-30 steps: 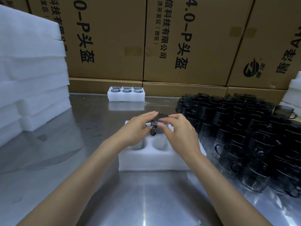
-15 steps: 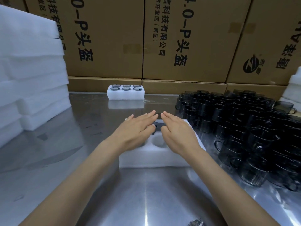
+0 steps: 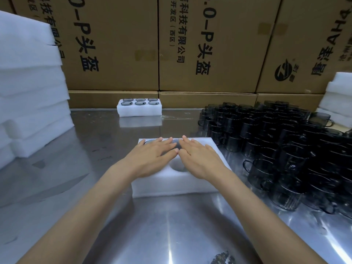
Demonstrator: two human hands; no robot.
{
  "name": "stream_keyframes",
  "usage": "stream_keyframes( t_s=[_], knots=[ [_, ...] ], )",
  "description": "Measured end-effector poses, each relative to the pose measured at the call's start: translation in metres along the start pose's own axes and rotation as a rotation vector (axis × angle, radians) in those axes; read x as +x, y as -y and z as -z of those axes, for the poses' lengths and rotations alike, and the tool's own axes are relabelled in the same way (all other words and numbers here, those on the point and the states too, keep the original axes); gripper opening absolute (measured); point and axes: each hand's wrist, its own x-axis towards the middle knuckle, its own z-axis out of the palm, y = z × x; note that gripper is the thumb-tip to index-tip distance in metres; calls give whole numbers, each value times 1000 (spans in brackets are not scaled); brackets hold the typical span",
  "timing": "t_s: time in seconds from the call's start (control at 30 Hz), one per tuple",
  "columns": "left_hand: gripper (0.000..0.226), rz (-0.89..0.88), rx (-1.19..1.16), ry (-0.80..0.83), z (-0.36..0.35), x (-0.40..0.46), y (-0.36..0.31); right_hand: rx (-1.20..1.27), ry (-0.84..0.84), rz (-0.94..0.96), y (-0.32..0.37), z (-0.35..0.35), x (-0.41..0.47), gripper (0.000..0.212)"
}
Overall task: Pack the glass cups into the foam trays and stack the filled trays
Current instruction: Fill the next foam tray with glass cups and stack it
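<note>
A white foam tray (image 3: 171, 184) lies on the steel table in front of me. Both my hands lie flat on top of it, fingers straight and side by side. My left hand (image 3: 152, 156) and my right hand (image 3: 198, 159) press down on a dark glass cup (image 3: 176, 143) seated in a far-row pocket; only a sliver of its rim shows between my fingers. One near pocket (image 3: 178, 166) shows as an open hole. A filled foam tray (image 3: 140, 111) with several cups stands at the back of the table. Many loose dark glass cups (image 3: 276, 149) crowd the right side.
A tall stack of white foam sheets (image 3: 28, 92) fills the left side. More foam (image 3: 339, 98) is piled at the far right. Large cardboard boxes (image 3: 200, 44) form a wall behind the steel table (image 3: 95, 149).
The cup I held above the tray with both hands went down into a far pocket. My fingers straightened and both hands now lie flat, pressing on it.
</note>
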Motion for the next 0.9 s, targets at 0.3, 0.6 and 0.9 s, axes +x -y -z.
stream_keyframes(
  t_s=[0.3,0.6,0.9],
  knots=[
    [56,38,13,-30,-2,-3,-2,-203,-515,-151,-3,7,-18,41],
    [60,41,-13,-31,-1,-3,-2,-291,-407,-710,-47,55,-38,38],
    [59,43,14,-34,0,-6,-5,-122,-414,-770,-69,77,-53,32]
  ],
)
